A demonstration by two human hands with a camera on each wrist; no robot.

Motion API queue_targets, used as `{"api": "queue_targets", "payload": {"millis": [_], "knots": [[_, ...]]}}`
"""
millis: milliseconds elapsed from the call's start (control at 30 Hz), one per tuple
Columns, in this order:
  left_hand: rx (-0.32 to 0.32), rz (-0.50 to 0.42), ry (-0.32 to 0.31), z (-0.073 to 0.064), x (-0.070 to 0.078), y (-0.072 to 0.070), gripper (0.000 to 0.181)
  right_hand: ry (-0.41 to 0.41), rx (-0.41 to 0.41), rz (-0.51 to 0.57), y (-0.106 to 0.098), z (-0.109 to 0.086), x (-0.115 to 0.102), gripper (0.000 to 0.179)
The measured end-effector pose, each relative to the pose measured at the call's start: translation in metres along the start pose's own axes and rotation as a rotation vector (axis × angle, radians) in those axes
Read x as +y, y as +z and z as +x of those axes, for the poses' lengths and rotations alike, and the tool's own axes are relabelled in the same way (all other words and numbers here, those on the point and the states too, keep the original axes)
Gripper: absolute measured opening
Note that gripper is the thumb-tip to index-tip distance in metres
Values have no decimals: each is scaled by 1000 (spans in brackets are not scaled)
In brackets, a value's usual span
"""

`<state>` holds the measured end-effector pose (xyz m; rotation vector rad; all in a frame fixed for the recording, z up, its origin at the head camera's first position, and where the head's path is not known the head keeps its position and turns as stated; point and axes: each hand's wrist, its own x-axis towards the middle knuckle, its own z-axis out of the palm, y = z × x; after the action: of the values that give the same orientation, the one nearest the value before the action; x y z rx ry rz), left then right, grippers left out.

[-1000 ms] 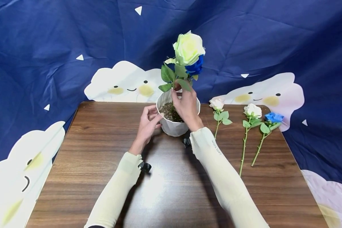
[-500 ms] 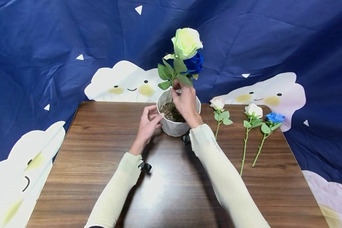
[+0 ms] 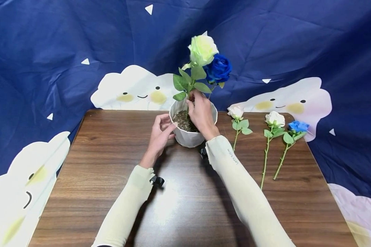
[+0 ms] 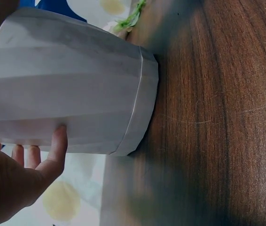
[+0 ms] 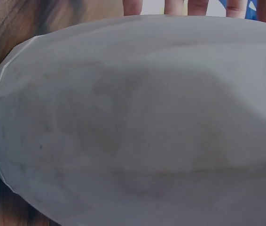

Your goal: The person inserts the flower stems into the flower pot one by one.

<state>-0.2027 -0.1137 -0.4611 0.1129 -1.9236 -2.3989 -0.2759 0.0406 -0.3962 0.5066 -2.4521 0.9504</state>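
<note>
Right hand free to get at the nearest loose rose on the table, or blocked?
Probably yes. The right hand now pinches the pale green rose stem at the pot; the white rose lies beside it on bare table, nothing between.

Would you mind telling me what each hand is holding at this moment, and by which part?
The right hand pinches the pale green rose low on its stem, just above the soil. The left hand steadies the white pot by its side wall.
</note>
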Motion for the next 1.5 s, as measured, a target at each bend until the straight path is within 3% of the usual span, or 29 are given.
{"api": "queue_targets", "payload": {"millis": [367,667,900,1100,1267,1500], "knots": [[-12,-12,-4,0,0,0,50,5,5,33,0,5,5,11],[-10,4,0,1,1,-2,49,53,-74,1,3,7,3,11],[-16,-2,-11,0,3,-1,50,8,-54,-16,10,4,2,12],[-5,3,-26,-2,2,-2,51,48,-44,29,8,1,2,14],[-3,7,-25,-2,2,-2,50,81,-10,135,-1,-3,-3,25],[-8,9,-25,-1,3,-1,51,26,51,233,-33,-8,-19,24]]}}
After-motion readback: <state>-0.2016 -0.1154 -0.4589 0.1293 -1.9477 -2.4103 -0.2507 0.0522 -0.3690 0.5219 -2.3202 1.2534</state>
